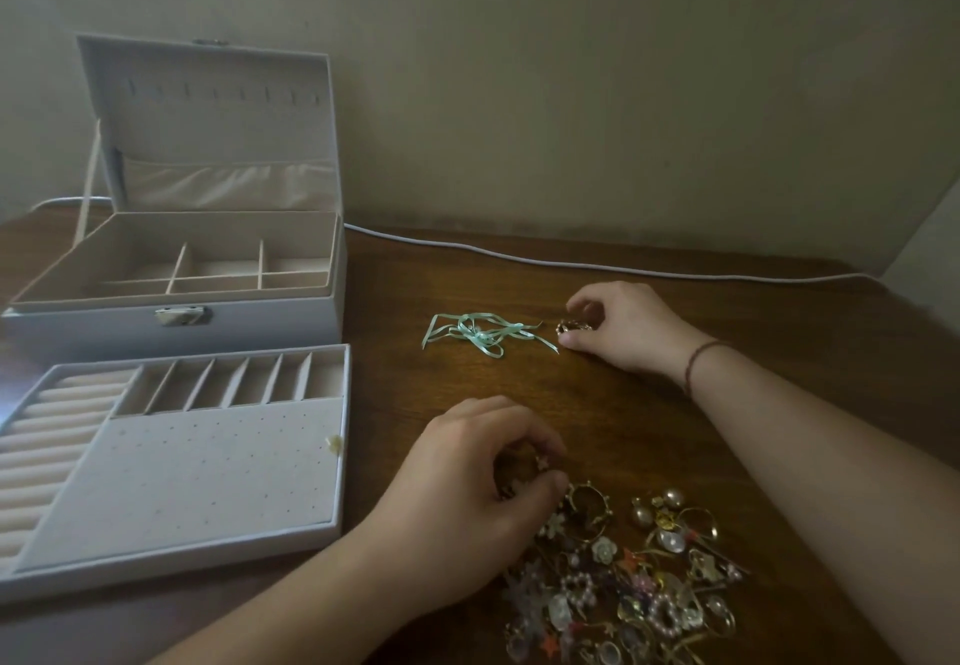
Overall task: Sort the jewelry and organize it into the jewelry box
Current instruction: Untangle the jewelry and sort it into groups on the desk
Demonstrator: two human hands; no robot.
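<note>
Head view looks down on a dark wooden table (649,404) set against a plain wall. On the left stands a pale grey jewelry box (176,295), its lid (208,118) tipped up and back, showing a row of small hooks and a gathered pocket inside. The box's lower well is split by thin dividers into compartments, and nothing can be made out in them. In front of the box, touching its base, lies the removable tray (171,461), with ring rolls at its left, a row of narrow slots along the back and a flat panel dotted with earring holes. A small pale piece (334,443) sits at the panel's right edge.

Near the table's front edge on the right lies the jewelry pile (639,581), a tangle of gold rings, pearl pieces, flower shapes and earrings. The left hand (467,503) rests at the pile's upper left edge, fingers curled round a small gold piece (540,460) that is mostly hidden. Farther back, well apart from the pile, the right hand (623,326) pinches a gold ring (569,326) against the table; a dark cord bracelet (698,363) circles that wrist. Just left of the ring lies a loose mint-green ribbon (480,334). A white cable (597,264) runs along the table's back edge.
</note>
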